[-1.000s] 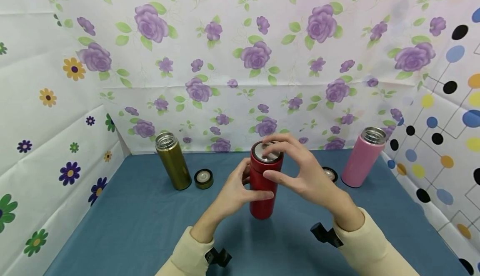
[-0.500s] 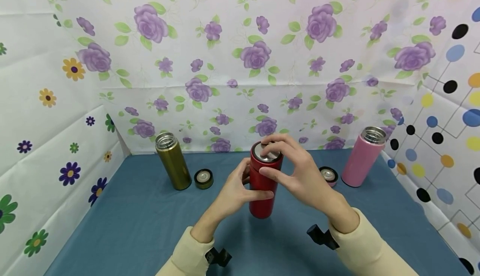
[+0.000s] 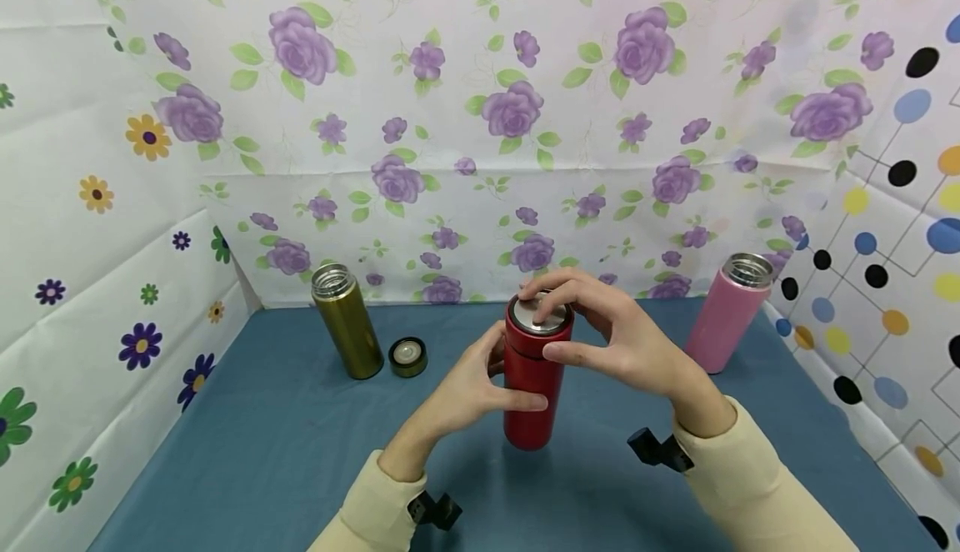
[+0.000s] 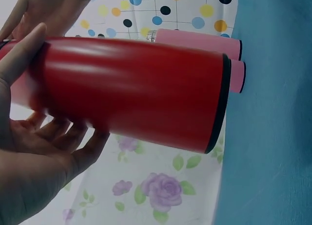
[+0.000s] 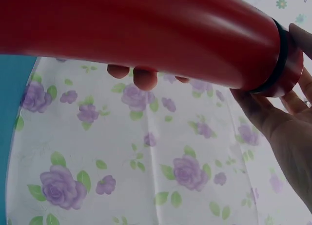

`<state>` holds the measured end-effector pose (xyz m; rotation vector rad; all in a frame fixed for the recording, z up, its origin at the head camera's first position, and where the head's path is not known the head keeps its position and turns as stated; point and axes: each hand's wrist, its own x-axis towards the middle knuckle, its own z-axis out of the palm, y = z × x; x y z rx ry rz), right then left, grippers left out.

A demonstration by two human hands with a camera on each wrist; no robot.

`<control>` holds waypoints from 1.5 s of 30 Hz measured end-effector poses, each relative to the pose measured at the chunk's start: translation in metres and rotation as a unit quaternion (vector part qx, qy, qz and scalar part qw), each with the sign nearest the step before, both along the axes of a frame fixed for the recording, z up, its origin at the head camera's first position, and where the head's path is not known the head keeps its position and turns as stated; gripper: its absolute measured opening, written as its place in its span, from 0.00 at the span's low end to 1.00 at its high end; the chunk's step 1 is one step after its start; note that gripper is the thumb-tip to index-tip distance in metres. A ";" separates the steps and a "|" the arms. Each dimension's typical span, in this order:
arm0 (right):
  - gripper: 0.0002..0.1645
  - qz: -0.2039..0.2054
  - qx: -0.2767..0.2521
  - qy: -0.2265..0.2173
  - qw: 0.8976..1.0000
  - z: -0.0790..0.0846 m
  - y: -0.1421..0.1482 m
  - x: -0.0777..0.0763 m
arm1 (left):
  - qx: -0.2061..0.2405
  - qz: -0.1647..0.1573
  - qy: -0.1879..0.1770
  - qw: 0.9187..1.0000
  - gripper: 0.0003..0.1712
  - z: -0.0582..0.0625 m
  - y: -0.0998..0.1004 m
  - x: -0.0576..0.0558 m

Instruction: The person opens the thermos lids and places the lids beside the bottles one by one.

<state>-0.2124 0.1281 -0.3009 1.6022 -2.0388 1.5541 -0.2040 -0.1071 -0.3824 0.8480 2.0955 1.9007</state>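
Note:
A red vacuum flask [image 3: 531, 385] stands nearly upright in front of me, its base apparently raised off the blue table. My left hand [image 3: 472, 381] grips its body, with the thumb across the near side and the fingers behind, as the left wrist view [image 4: 48, 152] also shows. My right hand [image 3: 615, 331] holds the silver-topped lid [image 3: 528, 318], fingers on the top and far rim, thumb at the near side. In the right wrist view a dark ring [image 5: 278, 59] shows between the body and the red lid rim [image 5: 292, 71].
An open olive-gold flask [image 3: 348, 327] stands at the back left, its upturned lid [image 3: 407, 356] beside it. An open pink flask [image 3: 727, 314] stands at the back right. Its pink lid [image 4: 237, 76] shows in the left wrist view. Patterned cloth walls enclose the blue table [image 3: 300, 452].
The red flask has come slightly nearer and to the right with both hands. My right hand has turned on the lid, and the pink lid is now hidden behind it in the head view.

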 end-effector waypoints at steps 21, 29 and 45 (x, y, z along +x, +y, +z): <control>0.25 -0.206 0.004 0.116 0.972 -0.009 -0.025 0.015 | -0.006 0.076 0.023 0.997 0.41 -0.003 0.003 0.000; 0.24 -0.124 0.005 0.048 0.991 0.001 -0.011 0.009 | 0.000 0.026 0.000 1.000 0.40 -0.001 0.000 0.000; 0.22 0.017 0.058 0.001 0.998 0.014 0.009 0.002 | -0.002 -0.088 -0.028 0.996 0.46 0.002 -0.007 -0.001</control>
